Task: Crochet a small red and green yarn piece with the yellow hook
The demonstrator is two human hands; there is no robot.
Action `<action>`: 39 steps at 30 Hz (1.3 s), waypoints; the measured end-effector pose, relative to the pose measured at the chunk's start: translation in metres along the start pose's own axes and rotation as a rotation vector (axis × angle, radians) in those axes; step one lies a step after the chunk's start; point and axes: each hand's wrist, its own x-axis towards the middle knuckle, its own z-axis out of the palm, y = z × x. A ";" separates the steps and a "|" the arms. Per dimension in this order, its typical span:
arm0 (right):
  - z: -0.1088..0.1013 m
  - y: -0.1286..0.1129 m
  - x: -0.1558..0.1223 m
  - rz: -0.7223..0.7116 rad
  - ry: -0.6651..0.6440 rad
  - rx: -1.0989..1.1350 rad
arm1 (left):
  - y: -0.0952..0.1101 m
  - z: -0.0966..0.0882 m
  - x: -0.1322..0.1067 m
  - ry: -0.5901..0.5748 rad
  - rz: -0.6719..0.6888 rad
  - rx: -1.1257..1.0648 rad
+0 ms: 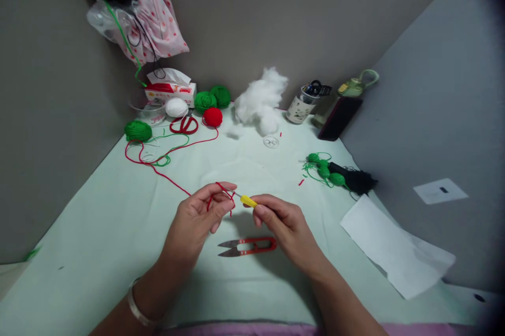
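Two bare hands work close together above a pale green desk (118,231). The left hand (197,220) is half curled, with red yarn (221,191) looped over its fingers and pinched there. The right hand (282,223) is closed in a pinch on a yellow-handled hook (248,201), whose tip meets the yarn loop. The yarn trails away leftward across the desk toward a red ball (212,116) near the back wall. Red snips (248,245) lie flat just below the hands. White stuffing (262,99) sits at the back, green pieces (325,170) to the right, and a paper (394,246) nearer the edge.
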 end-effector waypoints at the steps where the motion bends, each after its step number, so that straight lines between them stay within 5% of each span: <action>1: 0.000 -0.001 0.000 0.008 -0.003 0.009 | 0.000 0.001 0.000 -0.013 -0.010 -0.005; 12: -0.009 -0.001 0.003 0.137 -0.145 -0.028 | 0.006 -0.003 0.003 0.175 0.001 -0.214; 16: -0.006 0.008 0.004 0.087 0.067 -0.077 | 0.005 -0.003 0.004 0.178 0.011 -0.253; 22: -0.009 0.010 0.006 -0.012 0.393 0.359 | 0.000 0.005 -0.002 0.065 -0.069 -0.291; 28: 0.001 -0.010 0.000 -0.098 0.402 0.526 | -0.004 0.016 -0.007 0.010 -0.138 -0.278; 39: 0.013 -0.008 -0.006 -0.274 0.495 0.383 | -0.004 0.018 -0.010 -0.023 -0.158 -0.297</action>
